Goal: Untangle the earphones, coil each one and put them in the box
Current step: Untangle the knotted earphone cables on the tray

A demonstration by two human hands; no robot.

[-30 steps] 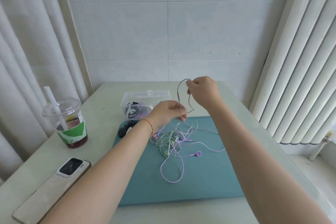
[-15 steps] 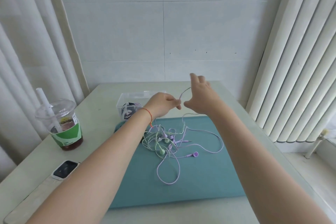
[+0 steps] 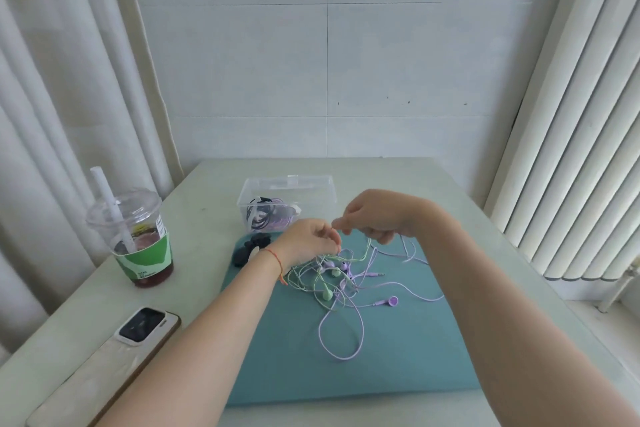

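At the far left of the pale counter (image 3: 207, 204) stands a clear plastic cup with a green sleeve, dark red drink and white straw (image 3: 138, 236). In front of it lies a phone in a pale case (image 3: 107, 364), camera side up. Further right, a clear plastic box (image 3: 311, 191) holds coiled dark and purple earphones. A small dark object (image 3: 249, 250) lies at the edge of the teal mat (image 3: 398, 357). The left hand (image 3: 308, 241), with a red string at the wrist, has its fingers curled, pinching a thin cable above the mat. Below it the tangle of green and purple earphones (image 3: 339, 281) rests on the mat. The right hand (image 3: 374, 215) pinches the same strand, fingertips nearly touching the left's.
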